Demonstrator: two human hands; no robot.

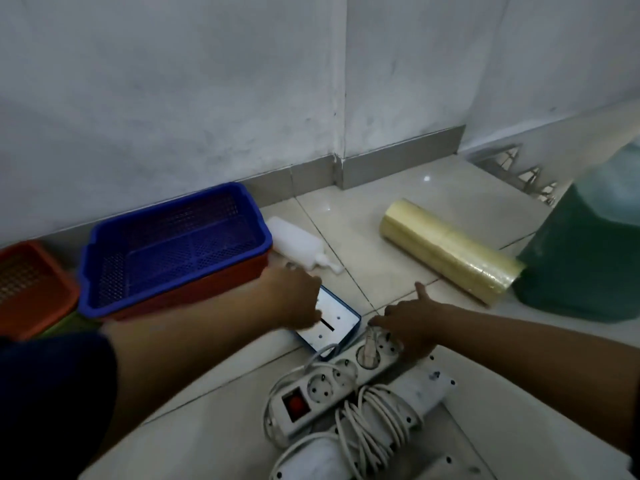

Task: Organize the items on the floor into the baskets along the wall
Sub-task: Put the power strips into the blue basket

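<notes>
Fingers [313, 311] touching blue box [337, 322]; power strip [332, 379] beside.

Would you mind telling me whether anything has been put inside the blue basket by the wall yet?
No, the blue basket shows only its bare perforated floor, and the white bottle lies outside it on the tiles.

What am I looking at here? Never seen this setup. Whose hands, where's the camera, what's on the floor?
No robot: a person's bare hands, filmed by one wide-angle camera on their head, looking down. The left hand rests on a flat blue-edged box; whether it grips it is unclear. The right hand touches a white power strip with a coiled cord. Also on the tiled floor: a white bottle lying on its side and a yellowish film roll. Along the wall sit an empty blue basket stacked on an orange one, and another orange basket.
</notes>
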